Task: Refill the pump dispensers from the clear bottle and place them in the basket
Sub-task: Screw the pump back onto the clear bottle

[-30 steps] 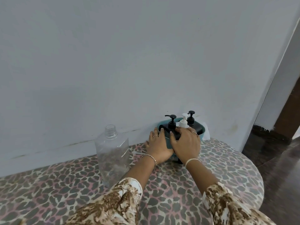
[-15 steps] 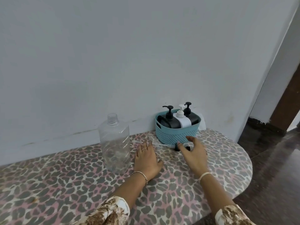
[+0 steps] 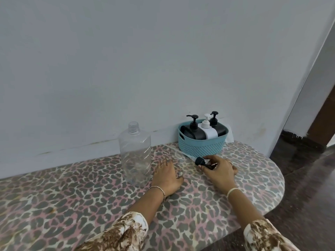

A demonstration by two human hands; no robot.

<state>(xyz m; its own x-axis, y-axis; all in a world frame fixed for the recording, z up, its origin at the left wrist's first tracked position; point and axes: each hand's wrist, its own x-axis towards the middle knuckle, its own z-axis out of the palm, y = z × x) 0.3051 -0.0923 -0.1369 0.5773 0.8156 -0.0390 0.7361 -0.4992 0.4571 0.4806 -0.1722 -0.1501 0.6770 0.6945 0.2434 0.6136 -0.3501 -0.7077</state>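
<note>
A clear plastic bottle (image 3: 135, 153) stands upright and uncapped on the leopard-print table (image 3: 72, 205), close to the pale wall (image 3: 126, 60), and looks empty or nearly so. To its right, against the wall at the back of the table, sits a teal woven-pattern basket (image 3: 201, 148). Three pump dispensers stand upright in it side by side: a black one on the left (image 3: 194, 130), a white one in the middle (image 3: 208, 130) and another black one on the right (image 3: 217, 126), their pump heads rising above the rim. The left hand (image 3: 167, 175) lies palm down on the table just right of the clear bottle, fingers loosely spread and holding nothing; whether it touches the bottle cannot be told. The right hand (image 3: 220, 172) rests on the table in front of the basket, its fingers curled around a small black cap (image 3: 204, 163) with a short dark neck, which pokes out towards the basket from between thumb and forefinger. A thin clear tube (image 3: 176, 151) lies on the table, running from near the cap towards the wall between bottle and basket. Both wrists wear bangles, and patterned brown-and-cream sleeves (image 3: 123, 232) cover the forearms. Dark floor (image 3: 308, 178) shows beyond the table's rounded right end.
</note>
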